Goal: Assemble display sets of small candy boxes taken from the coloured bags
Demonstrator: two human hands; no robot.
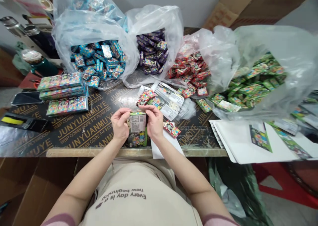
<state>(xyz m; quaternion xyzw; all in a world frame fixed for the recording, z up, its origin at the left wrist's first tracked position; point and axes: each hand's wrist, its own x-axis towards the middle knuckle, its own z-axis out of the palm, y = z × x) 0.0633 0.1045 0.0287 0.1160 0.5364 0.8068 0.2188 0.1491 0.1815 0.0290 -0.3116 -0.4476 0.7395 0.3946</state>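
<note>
Between my two hands, near the table's front edge, stands a small printed box [137, 130] with a dark and green face and a pale label panel. My left hand [121, 125] pinches its upper left corner with thumb and fingers. At the upper right corner, my right hand [154, 121] grips with its fingers curled over the top edge. Just beyond the box lie small red packets [145, 97] and flat printed card pieces [165, 100]. Another red packet [172, 129] rests on a white sheet [166, 146] beside my right hand.
Clear plastic bags at the back hold blue packets [99, 62], purple packets [152, 50], red packets [191, 68] and green packets [258, 82]. Stacked wrapped packs [62, 93], a phone [27, 99] and a black-and-yellow tool [23, 121] lie left. White boards [238, 143] overhang the right front edge.
</note>
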